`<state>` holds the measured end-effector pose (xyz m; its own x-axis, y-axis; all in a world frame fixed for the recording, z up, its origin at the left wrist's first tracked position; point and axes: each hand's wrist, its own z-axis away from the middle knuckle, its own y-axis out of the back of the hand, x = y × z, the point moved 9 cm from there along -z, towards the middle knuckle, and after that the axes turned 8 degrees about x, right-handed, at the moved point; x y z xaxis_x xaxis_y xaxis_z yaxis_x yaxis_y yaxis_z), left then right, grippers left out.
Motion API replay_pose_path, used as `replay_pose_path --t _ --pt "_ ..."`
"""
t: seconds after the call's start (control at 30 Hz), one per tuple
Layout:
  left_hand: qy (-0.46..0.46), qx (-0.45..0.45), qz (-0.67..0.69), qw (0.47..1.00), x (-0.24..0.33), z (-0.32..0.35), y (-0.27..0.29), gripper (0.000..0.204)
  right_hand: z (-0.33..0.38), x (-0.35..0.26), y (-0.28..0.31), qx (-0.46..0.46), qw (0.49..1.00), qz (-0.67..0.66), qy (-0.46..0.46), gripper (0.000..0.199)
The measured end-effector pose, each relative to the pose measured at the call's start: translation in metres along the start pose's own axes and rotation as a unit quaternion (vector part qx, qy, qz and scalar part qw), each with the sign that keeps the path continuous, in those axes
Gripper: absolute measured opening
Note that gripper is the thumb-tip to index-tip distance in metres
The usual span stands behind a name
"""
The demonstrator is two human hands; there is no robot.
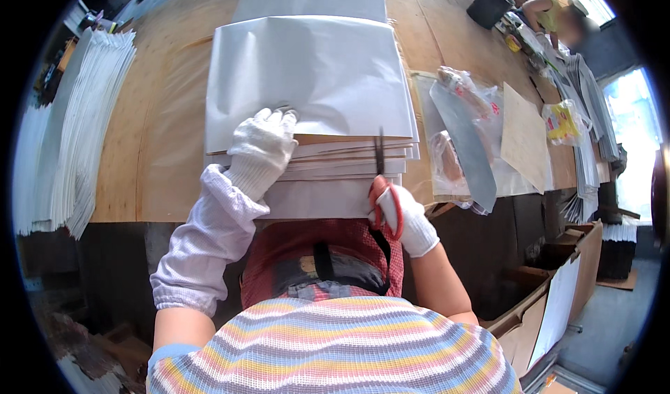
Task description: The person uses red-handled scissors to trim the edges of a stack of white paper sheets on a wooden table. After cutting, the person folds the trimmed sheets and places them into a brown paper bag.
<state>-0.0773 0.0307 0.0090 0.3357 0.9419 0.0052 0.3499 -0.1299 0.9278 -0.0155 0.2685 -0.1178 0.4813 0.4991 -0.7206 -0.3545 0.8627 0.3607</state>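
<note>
A stack of large white sheets [307,73] lies on the wooden table in front of me, its near edges fanned into several layers. My left hand [264,150], in a white knit glove, rests on the top sheet near its front left edge, fingers stretched out; the sheet dips and creases around the fingertips. In my gloved right hand [408,219] is a pair of scissors [380,158] with red handles. Their dark blades point away from me and lie over the right end of the layered edges. The blades look closed together.
Folded white sheets [91,129] are piled at the table's left. To the right lie plastic bags [453,164], a grey strip [469,143] and a beige board [523,136]. Cardboard boxes [537,303] stand below right. Another person [558,20] works at the far right, near a black bucket [490,6].
</note>
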Motion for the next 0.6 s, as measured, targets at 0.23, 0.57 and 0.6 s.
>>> replay_pose_path --t 0.23,0.57,0.6 --pt "0.000 0.026 -0.007 1.000 -0.001 0.001 0.007 0.046 0.013 -0.032 0.024 0.075 0.991 -0.108 -0.034 0.060" --pt "0.213 0.137 0.005 0.967 -0.090 0.071 0.043 0.063 0.033 -0.074 -0.034 -0.102 0.976 -0.130 0.142 0.063" --pt "0.191 0.150 0.061 0.968 -0.098 0.077 0.045 0.063 0.037 -0.079 -0.055 -0.149 0.971 -0.131 0.135 0.060"
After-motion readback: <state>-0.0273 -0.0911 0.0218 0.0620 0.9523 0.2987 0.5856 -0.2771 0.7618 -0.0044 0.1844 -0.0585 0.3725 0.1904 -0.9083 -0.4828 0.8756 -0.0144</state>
